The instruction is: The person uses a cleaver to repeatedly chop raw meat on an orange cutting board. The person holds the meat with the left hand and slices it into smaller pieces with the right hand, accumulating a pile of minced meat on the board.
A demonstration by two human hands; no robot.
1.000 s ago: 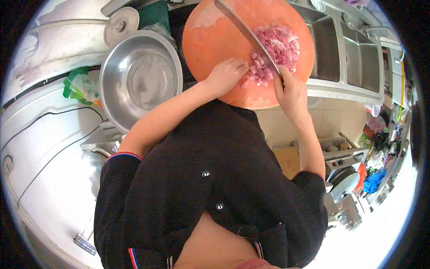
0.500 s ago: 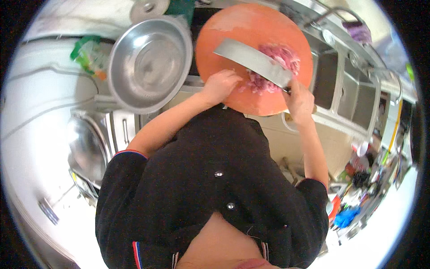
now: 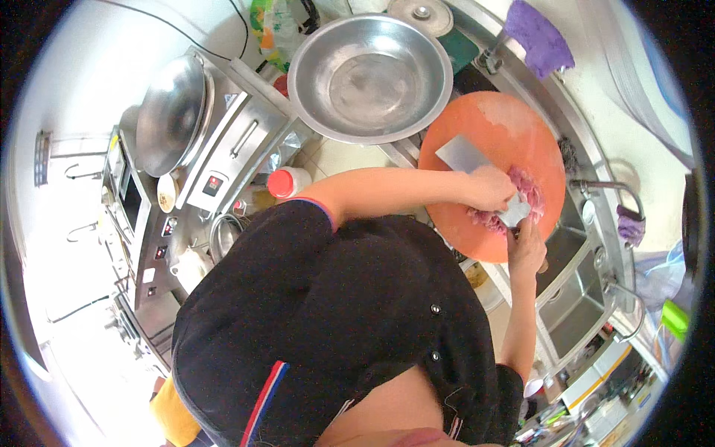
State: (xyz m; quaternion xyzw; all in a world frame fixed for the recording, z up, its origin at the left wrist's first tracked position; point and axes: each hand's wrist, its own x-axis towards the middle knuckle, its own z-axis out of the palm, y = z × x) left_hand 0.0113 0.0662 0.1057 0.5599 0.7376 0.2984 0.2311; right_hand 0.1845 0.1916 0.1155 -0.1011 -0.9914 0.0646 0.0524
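A round orange cutting board (image 3: 465, 115) lies tilted in view, right of the middle. Chopped pinkish-red meat (image 3: 535, 195) is heaped on its right part. My right hand (image 3: 527, 249) grips the handle end of a cleaver (image 3: 463, 154), whose broad blade points to the upper left. Across the middle of that blade lies my left hand (image 3: 491, 188), fingers curled in and against the metal. Whether a bit of meat is between those fingers is hidden.
A wide steel basin (image 3: 372, 130) stands left of the board, beside a round lid (image 3: 421, 16). A sink (image 3: 570, 320) lies to the right, with a faucet (image 3: 611, 186). Purple cloths (image 3: 538, 37) hang behind. A red-lidded jar (image 3: 283, 182) and a wok (image 3: 171, 112) are at left.
The view has swung left, so the board shows farther right and lower. My left hand has moved from the board's near edge onto the cleaver blade. My right hand keeps its grip.
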